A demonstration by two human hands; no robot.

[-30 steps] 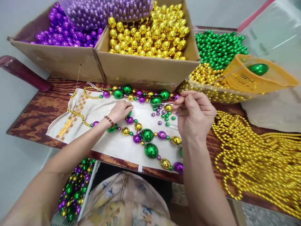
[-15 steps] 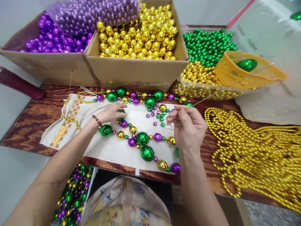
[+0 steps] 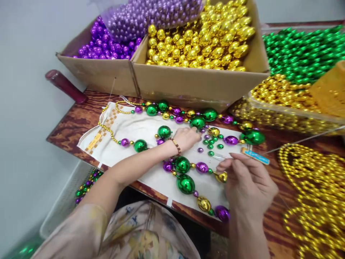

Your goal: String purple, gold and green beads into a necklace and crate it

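My left hand [image 3: 188, 139], with a brown bead bracelet on the wrist, reaches across the white cloth [image 3: 145, 126]. Its fingers are bent together at the small loose purple and green beads [image 3: 211, 146]; what they pinch is hidden. To the right, my right hand [image 3: 249, 183] is closed on a long thin needle [image 3: 302, 139] that slants up to the right. Strands of green, purple and gold beads lie on the cloth, with a large green bead [image 3: 185, 183] between my hands. Another green bead [image 3: 164, 131] lies behind my left forearm.
Behind the cloth stands a cardboard box [image 3: 199, 81] of purple and gold beads. Green and gold strands fill a clear bin [image 3: 288, 111] at the right. Gold bead strands [image 3: 318, 187] cover the table's right side. A dark red bottle-like object [image 3: 66, 86] leans at the left.
My left hand has moved right, from a large green bead to the small loose beads, and its fingers have drawn together. My right hand keeps hold of the needle. The view has shifted left.
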